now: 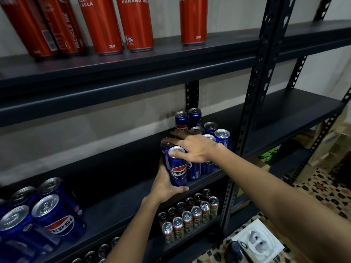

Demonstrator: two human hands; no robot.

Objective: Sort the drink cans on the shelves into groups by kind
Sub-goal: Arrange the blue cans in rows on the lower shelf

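Left hand (167, 184) grips a slim blue Pepsi can (177, 168) from below, silver top, while right hand (191, 147) rests flat-fingered on neighbouring cans' tops (209, 138).

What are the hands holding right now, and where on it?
The left hand grips a slim blue Pepsi can around its lower body; the right hand rests fingers on its silver top.

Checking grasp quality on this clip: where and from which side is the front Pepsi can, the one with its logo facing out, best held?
Round its lower body, from the open left side and front. The front Pepsi can stands upright with neighbours tight on its right and behind. The left hand already cups it low there, while the right hand rests on top.
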